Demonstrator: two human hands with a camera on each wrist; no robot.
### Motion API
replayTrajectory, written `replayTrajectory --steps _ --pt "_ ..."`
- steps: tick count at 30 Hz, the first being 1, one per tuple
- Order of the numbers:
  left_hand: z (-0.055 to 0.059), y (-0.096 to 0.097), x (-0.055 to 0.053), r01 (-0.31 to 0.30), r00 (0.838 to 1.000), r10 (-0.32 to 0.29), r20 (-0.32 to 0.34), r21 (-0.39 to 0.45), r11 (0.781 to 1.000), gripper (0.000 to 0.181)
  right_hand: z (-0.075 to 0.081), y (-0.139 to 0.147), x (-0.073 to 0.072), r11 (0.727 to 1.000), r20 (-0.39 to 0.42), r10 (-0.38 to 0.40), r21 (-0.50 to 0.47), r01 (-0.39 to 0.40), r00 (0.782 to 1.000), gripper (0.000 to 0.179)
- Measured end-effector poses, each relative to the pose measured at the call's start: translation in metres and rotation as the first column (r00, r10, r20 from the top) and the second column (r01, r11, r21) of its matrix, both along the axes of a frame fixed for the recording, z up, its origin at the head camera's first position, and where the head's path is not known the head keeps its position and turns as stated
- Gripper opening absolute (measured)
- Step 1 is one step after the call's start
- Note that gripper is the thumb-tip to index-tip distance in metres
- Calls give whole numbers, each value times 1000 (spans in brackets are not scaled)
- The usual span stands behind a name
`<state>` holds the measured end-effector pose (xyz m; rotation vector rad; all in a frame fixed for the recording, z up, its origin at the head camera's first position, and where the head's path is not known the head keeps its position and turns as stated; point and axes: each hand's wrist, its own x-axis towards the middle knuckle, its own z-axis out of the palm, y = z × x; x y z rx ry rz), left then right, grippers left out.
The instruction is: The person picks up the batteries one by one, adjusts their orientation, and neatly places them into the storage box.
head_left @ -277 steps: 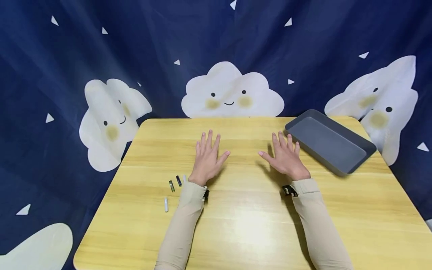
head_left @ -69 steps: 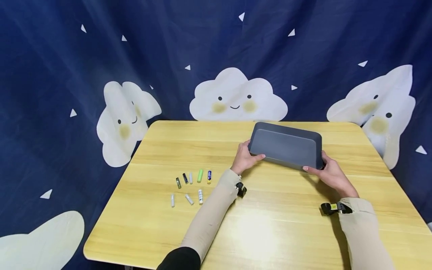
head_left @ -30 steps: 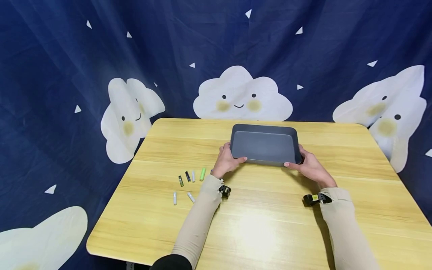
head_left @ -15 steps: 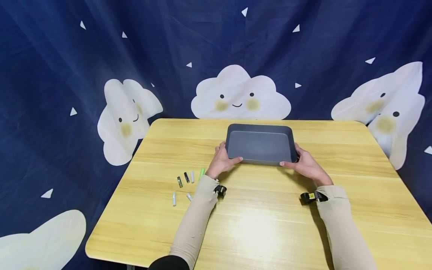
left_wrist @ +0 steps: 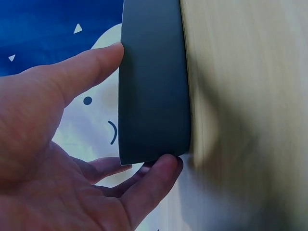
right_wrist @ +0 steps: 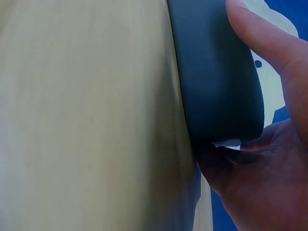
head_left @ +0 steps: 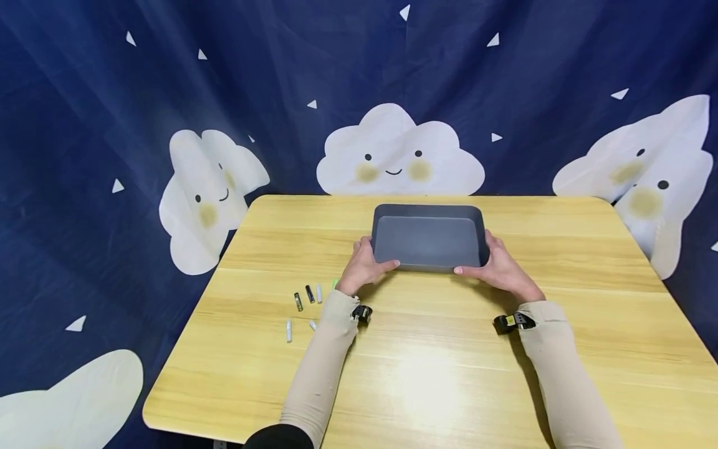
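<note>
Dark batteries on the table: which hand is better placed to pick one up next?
Probably the left hand: it grips the left end of the gray tray, nearer the dark batteries. The right hand holds the opposite end, farther away. The left would first need to let go.

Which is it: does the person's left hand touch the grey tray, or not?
Touching: the left wrist view shows the left hand gripping the grey tray, fingers against its corner.

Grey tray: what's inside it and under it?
Inside the grey tray: bare floor and far wall; the near wall's inner face is hidden. Under it: the wooden table shows around the tray; whatever is directly beneath is covered.
</note>
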<state>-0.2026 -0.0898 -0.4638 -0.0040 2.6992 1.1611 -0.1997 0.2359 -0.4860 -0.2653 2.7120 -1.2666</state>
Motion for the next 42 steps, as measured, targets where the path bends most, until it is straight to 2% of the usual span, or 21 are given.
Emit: replayTrajectory --steps 6,10,17,28,34,42 --pt "2 2 -1 14 1000 -14 -2 2 1000 103 5 4 -4 997 -15 51 -61 -51 999 129" --pt "5 3 -2 15 1000 -15 12 -3 1000 104 7 4 -6 997 -10 57 -46 -57 998 129" --pt "9 6 -3 41 999 -40 26 -23 999 106 10 6 -1 999 69 33 -21 -31 997 135" --pt "15 1 -3 52 997 -50 51 -38 998 107 11 2 -2 998 53 60 -30 -58 997 135" --pt "12 -5 -2 60 996 -58 72 -26 998 110 10 0 0 998 80 53 18 -54 995 137" --pt "5 -11 -4 57 997 -57 43 16 998 105 7 -4 1 998 55 44 -50 -41 998 130"
